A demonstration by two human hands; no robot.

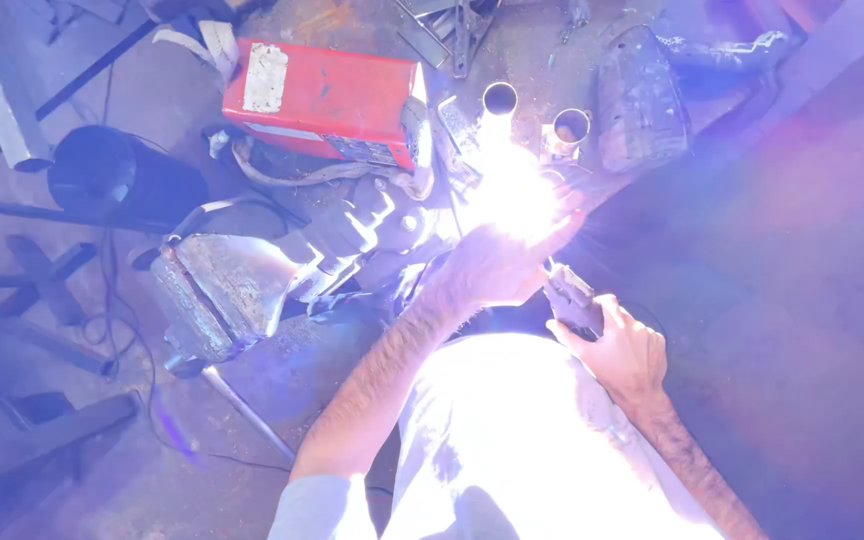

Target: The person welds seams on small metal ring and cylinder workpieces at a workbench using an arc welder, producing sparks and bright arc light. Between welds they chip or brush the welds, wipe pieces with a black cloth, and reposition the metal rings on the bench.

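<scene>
Beside the grey bench vise [214, 290], the right hand [620, 352] is gripping a dark electrode holder [570, 297]; the left hand [492, 268] is bracing near the glare-washed steel tubes [500, 100], grip indiscernible; steady support is probably keeping the arc even.

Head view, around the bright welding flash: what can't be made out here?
- Joint at the two upright metal tubes: head view, washed out by white glare.
- Left hand: fingertips lost in the flash.
- Right hand: closed on a dark electrode holder; its tip vanishes in glare.
- Person's shirt: overexposed.
</scene>
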